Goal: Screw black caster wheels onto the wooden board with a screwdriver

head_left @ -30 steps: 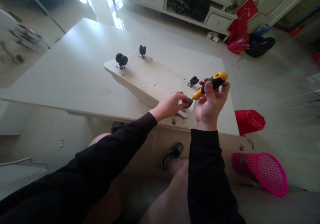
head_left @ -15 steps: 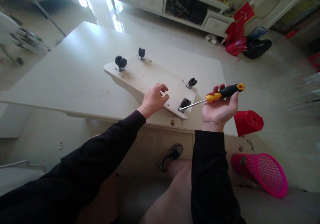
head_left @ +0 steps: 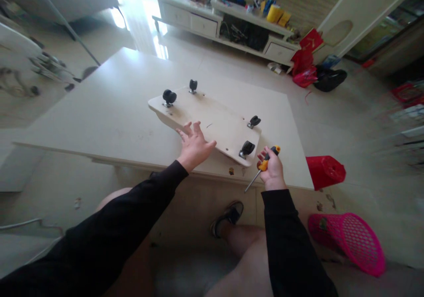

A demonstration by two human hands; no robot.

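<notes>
A pale board point(head_left: 212, 116) with black caster wheels at its corners lies wheels-up on the white table. My left hand point(head_left: 195, 149) is open with fingers spread, over the board's near edge; whether it touches the board I cannot tell. In my right hand point(head_left: 274, 171) is a screwdriver point(head_left: 264, 165) with a yellow and black handle, its metal shaft pointing down and left past the table's front edge. The near right caster point(head_left: 247, 149) is the one closest to the screwdriver. The far left caster point(head_left: 193, 85), near left caster point(head_left: 169, 97) and far right caster point(head_left: 254, 121) stand upright.
The white table point(head_left: 109, 93) spreads around the board. Off its right end is a red bin point(head_left: 326, 172), and a pink mesh basket point(head_left: 347, 241) lies on the floor. A white cabinet point(head_left: 205, 25) stands behind, with red bags point(head_left: 303, 69) and a black bag point(head_left: 330, 79) beside it.
My right hand has drawn the screwdriver away from the near right caster, down toward the table's edge. My left hand has moved slightly left and its fingers have spread.
</notes>
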